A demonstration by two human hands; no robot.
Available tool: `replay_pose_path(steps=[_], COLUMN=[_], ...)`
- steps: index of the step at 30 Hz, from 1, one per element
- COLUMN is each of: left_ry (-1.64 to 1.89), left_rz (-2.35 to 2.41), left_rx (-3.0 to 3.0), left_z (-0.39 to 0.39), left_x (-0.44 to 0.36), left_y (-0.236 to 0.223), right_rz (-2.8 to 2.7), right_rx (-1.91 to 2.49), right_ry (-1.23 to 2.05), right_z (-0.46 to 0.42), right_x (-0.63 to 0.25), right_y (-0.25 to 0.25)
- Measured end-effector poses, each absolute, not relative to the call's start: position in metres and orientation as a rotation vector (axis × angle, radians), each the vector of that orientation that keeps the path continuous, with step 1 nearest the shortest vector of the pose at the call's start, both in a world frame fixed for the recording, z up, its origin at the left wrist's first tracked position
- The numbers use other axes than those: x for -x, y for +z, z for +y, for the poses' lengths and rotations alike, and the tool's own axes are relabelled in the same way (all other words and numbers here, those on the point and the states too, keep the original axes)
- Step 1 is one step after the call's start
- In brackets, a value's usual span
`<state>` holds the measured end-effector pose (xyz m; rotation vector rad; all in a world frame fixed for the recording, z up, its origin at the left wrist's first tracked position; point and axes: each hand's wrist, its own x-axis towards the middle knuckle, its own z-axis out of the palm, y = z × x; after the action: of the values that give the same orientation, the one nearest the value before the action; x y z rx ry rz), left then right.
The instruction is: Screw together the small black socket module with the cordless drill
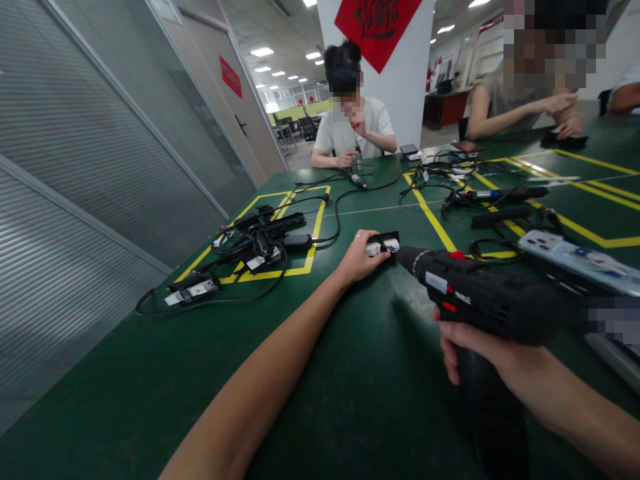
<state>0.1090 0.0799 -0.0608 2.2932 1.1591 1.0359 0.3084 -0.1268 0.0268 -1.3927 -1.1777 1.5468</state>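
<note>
Drill (480,297): keep it lined up with the black-and-white part (376,249), pushing lightly. Right grip (515,363) wrapped round the handle; drill body just above, nose pointing away. Farther out, part pinched in left grip (360,260) at the drill's nose, over green surface (350,400); contact unclear.

The single head-worn view looks forward and down from the near side of the green table (140,380), close to the power drill (480,293), and reaches wide to the glass partition (100,153) at left and the white pillar (410,87) beyond
</note>
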Motion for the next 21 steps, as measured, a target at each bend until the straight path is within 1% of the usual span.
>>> replay_pose_path(steps=[13, 21], left_ry=[1.035, 1.031], left_rz=[1.155, 1.157], left_rx=[-2.292, -2.284], left_z=[0.0796, 0.079], left_x=[-0.1096, -0.1092], left_y=[-0.0606, -0.0604], right_rz=[-1.232, -1.144], right_rx=[1.398, 1.414], right_ry=[1.538, 1.555], right_z=[-0.1259, -0.1263], right_x=[-0.3103, -0.3063], right_y=[0.0217, 0.0312])
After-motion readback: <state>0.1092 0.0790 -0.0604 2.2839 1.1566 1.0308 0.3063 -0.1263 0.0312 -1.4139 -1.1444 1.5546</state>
